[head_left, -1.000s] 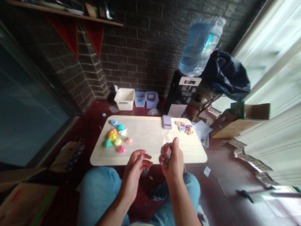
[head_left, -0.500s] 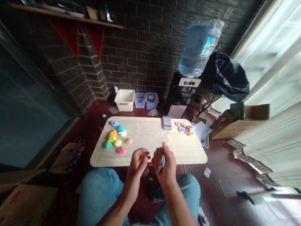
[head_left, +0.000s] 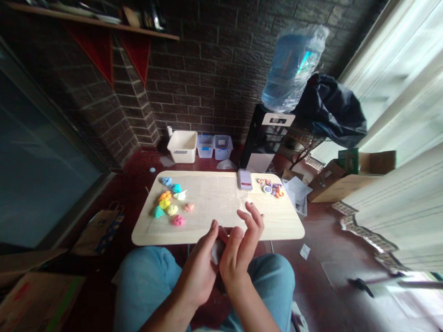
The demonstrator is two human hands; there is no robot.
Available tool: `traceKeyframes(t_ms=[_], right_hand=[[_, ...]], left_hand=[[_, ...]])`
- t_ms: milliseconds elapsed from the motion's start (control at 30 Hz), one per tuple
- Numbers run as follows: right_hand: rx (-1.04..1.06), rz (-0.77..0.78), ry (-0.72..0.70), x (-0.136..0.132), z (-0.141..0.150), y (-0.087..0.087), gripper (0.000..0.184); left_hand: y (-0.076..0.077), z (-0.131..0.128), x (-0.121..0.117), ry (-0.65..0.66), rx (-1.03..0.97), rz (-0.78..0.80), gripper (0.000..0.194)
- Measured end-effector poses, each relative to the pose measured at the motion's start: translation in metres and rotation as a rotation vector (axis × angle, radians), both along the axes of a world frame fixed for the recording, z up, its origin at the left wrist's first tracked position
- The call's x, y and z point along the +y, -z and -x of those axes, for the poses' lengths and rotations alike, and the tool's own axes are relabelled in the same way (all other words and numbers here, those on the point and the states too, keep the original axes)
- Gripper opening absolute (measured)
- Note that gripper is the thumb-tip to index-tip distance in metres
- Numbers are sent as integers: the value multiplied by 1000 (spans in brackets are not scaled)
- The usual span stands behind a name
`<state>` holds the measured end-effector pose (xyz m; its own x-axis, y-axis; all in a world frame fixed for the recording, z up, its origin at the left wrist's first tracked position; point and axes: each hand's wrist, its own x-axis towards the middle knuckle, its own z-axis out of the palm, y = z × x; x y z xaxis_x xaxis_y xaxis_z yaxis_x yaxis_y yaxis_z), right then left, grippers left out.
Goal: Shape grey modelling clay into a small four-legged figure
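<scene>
My left hand [head_left: 201, 266] is curled round a small greyish soft-looking lump [head_left: 217, 251], mostly hidden between palm and fingers; whether it is clay or cloth I cannot make out. Beside it, my right hand [head_left: 241, 250] has its fingers stretched out and apart, its heel close to the lump. Both hands are over my lap at the table's near edge. On the left of the pale table [head_left: 281, 222] lie several coloured clay lumps, among them a pink lump [head_left: 178, 220], a green lump [head_left: 158, 212] and a blue lump [head_left: 166, 181].
A phone [head_left: 245, 179] rests at the table's far side, with small orange and purple clay pieces [head_left: 278, 190] to its right. Clear bubble sheet [head_left: 211, 200] covers the table's middle. Beyond stand a white bin [head_left: 182, 148], blue tubs [head_left: 205, 146] and a water dispenser [head_left: 260, 140].
The greyish lump has passed from my right hand to my left. My right hand's fingers have opened out, and my left hand has closed round the lump.
</scene>
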<state>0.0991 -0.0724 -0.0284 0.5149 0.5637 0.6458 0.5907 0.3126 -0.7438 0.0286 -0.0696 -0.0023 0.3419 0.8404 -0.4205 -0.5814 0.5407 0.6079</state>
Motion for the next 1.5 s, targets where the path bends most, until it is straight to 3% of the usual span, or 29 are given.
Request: traceKeyframes(t_ms=[133, 333, 500, 667, 800, 900, 1000, 1133, 1233, 1400, 1500], right_hand=[[-152, -93, -41, -4, -3, -5, 28], [55, -180, -86, -7, -7, -12, 27], [201, -185, -142, -6, -8, -9, 24], [229, -179, -155, -9, -11, 2, 22], [116, -119, -219, -11, -9, 7, 22], [-148, 17, -333, -7, -7, 11, 35], [-255, 157, -375, 1, -7, 19, 46], [-11, 134, -366, 9, -10, 26, 29], [342, 116, -339, 13, -15, 19, 15], [1154, 158, -429, 23, -31, 2, 28], [1307, 232, -502, 28, -40, -3, 39]], left_hand=[[-1, 3, 4, -31, -12, -1, 36], [1, 6, 12, -4, 46, -246, 50], [9, 7, 18, -4, 150, -206, 54], [14, 7, 25, 44, 13, -179, 59], [15, 6, 29, 32, -140, -81, 54], [13, 5, 29, 19, -255, 7, 39], [6, 6, 27, 6, -304, 100, 41], [-1, 10, 22, 72, -342, 152, 50], [3, 12, 19, 53, -292, 57, 46], [14, 16, 17, 47, -59, -66, 35], [17, 20, 15, 68, 16, -83, 30]])
